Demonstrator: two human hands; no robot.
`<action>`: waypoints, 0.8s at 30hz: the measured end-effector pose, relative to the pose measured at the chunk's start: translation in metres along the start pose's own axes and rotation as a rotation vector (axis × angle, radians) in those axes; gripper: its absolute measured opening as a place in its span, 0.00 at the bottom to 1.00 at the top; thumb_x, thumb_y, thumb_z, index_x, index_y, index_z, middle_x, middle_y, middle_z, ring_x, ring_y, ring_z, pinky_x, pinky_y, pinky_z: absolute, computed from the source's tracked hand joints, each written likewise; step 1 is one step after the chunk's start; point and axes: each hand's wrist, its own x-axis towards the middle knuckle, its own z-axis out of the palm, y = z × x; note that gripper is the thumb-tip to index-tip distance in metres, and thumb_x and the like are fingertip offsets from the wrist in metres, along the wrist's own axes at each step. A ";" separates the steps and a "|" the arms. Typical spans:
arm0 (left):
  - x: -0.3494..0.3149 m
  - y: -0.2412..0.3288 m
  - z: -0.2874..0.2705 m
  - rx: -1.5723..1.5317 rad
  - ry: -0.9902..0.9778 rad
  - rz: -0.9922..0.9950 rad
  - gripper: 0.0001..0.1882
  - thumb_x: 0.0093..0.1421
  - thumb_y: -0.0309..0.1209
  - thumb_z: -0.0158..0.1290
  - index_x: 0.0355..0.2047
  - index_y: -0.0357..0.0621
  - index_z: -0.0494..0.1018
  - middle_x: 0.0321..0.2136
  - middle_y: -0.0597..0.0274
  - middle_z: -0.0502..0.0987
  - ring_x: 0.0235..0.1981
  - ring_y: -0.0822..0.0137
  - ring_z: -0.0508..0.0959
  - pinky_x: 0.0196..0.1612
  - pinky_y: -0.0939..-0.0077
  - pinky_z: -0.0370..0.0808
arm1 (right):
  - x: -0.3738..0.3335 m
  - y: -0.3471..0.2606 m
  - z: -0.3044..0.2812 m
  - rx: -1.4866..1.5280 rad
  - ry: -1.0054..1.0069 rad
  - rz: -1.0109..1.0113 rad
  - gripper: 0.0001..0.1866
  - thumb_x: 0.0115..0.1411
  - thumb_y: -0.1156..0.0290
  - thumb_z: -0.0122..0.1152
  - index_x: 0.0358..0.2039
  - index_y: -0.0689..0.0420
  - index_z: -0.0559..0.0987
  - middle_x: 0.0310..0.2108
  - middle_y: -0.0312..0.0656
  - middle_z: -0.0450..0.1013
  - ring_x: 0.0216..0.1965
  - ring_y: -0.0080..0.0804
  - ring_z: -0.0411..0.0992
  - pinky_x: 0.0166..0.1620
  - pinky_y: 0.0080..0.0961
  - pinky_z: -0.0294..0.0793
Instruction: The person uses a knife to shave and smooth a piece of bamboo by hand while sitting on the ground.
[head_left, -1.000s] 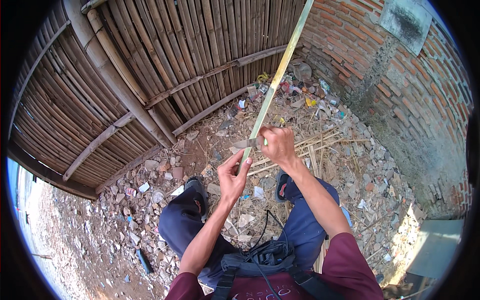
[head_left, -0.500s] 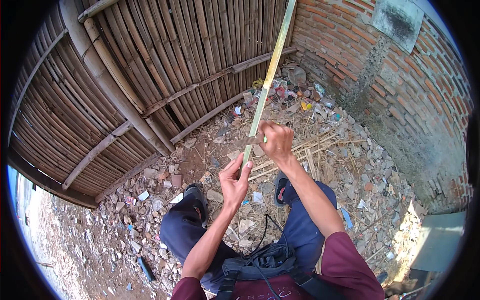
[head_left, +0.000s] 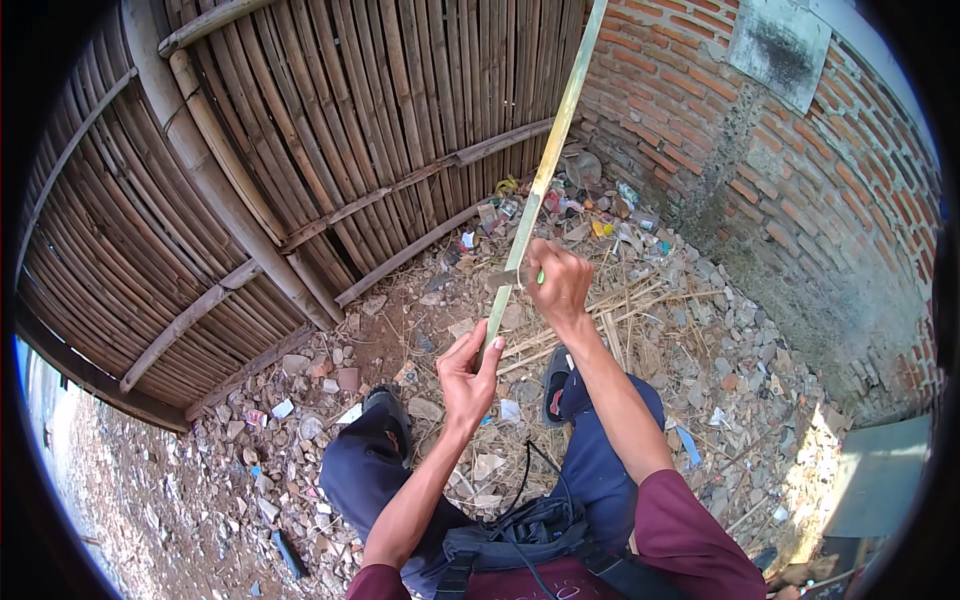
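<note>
I'm watching the left hand (head_left: 466, 378) pinching a green-yellow strip (head_left: 551, 152), the right hand (head_left: 561, 285) holding a knife (head_left: 503, 279) across it; toward one o'clock it's running unsevered.

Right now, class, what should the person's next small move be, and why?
Perhaps slide the knife along the strip, away from the left hand: the right hand holds the blade across the strip, while the left grips its near end.

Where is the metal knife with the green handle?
Near the middle of the head view: the knife is in the right hand, crossing the long, flat, greenish strip.
</note>
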 end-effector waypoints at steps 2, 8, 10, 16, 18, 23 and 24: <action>-0.001 0.000 0.001 0.059 -0.012 0.046 0.20 0.69 0.25 0.62 0.60 0.30 0.77 0.44 0.65 0.81 0.39 0.80 0.76 0.39 0.84 0.74 | 0.009 0.011 -0.006 -0.060 0.042 0.047 0.02 0.58 0.72 0.58 0.30 0.54 0.75 0.21 0.42 0.75 0.19 0.46 0.76 0.23 0.41 0.73; -0.005 0.016 0.002 0.066 0.002 0.084 0.20 0.67 0.26 0.64 0.57 0.28 0.79 0.31 0.68 0.78 0.29 0.81 0.69 0.28 0.83 0.65 | 0.011 0.025 -0.011 -0.077 0.074 0.092 0.04 0.61 0.73 0.58 0.28 0.55 0.75 0.20 0.42 0.75 0.18 0.44 0.76 0.22 0.40 0.70; -0.007 0.014 0.002 0.082 -0.003 0.082 0.20 0.67 0.26 0.64 0.56 0.29 0.79 0.30 0.67 0.78 0.28 0.81 0.70 0.28 0.83 0.65 | 0.013 0.035 -0.015 -0.091 0.088 0.100 0.05 0.61 0.73 0.58 0.27 0.55 0.74 0.20 0.42 0.75 0.18 0.43 0.75 0.22 0.41 0.69; -0.008 0.007 0.001 0.139 -0.018 0.134 0.19 0.65 0.26 0.65 0.55 0.31 0.80 0.27 0.65 0.78 0.26 0.80 0.70 0.28 0.80 0.66 | 0.015 0.041 -0.019 -0.119 0.096 0.160 0.05 0.59 0.75 0.59 0.26 0.54 0.74 0.20 0.43 0.76 0.18 0.41 0.75 0.22 0.40 0.68; -0.010 0.002 -0.002 0.112 -0.006 0.103 0.19 0.66 0.26 0.65 0.55 0.30 0.80 0.27 0.66 0.78 0.27 0.80 0.70 0.28 0.81 0.66 | 0.009 0.037 -0.015 -0.085 0.053 0.142 0.06 0.60 0.74 0.58 0.25 0.54 0.74 0.20 0.42 0.76 0.18 0.41 0.76 0.22 0.39 0.68; -0.012 -0.009 -0.007 0.052 0.026 0.101 0.20 0.66 0.25 0.65 0.55 0.28 0.79 0.30 0.67 0.79 0.28 0.81 0.71 0.29 0.82 0.67 | 0.006 0.029 -0.011 0.011 0.030 0.068 0.04 0.55 0.75 0.59 0.25 0.53 0.74 0.20 0.40 0.76 0.18 0.40 0.76 0.22 0.38 0.67; -0.012 -0.008 -0.008 0.055 0.021 0.098 0.20 0.66 0.25 0.65 0.55 0.28 0.79 0.30 0.67 0.79 0.28 0.81 0.71 0.29 0.82 0.67 | 0.005 0.030 -0.011 0.009 0.030 0.073 0.04 0.55 0.75 0.59 0.25 0.53 0.74 0.20 0.40 0.76 0.18 0.40 0.76 0.22 0.38 0.67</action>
